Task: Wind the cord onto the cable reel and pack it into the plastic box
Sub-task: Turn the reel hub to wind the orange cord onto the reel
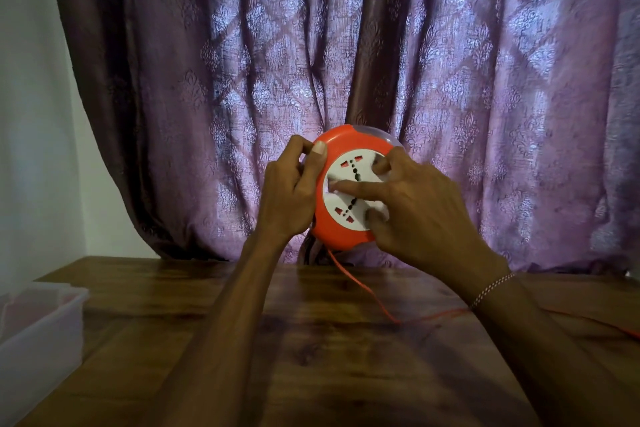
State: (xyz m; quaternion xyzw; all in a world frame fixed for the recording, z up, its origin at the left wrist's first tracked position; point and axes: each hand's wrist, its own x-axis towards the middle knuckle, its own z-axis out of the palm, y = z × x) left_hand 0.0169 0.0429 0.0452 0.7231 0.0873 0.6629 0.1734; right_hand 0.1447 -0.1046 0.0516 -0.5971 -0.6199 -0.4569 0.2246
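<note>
On the far left, a clear plastic box (38,319) sits at the edge of the tabletop (311,357). Its top is open. It looks like it is waiting there so the reel can go in when the winding is done.

Next comes the left hand (289,194). Its fingers curl round the left rim of the orange cable reel (332,222), and the thumb presses on the front edge. This hand seems to hold the reel steady, up in the air above the tabletop, so it does not wobble.

The reel faces the person. In its middle is a round white socket plate (353,192) with little plug holes. The right hand (420,215) lies on that plate. Its fingers are spread and bent, with the tips pushing on the white part. I think this hand is turning the plate round to pull the cord in.

The orange cord (360,291) hangs down from the bottom of the reel to the tabletop. Then it runs off to the right, under the right arm, toward the right edge. A good bit of cord is not wound yet, so the winding is not finished.

A thin string bracelet (491,289) is on the right wrist.

The tabletop is dark brown wood and a bit shiny. Behind it hangs a purple curtain (346,45) with a flower pattern, and light glows through it. A pale wall (27,114) shows on the left.
</note>
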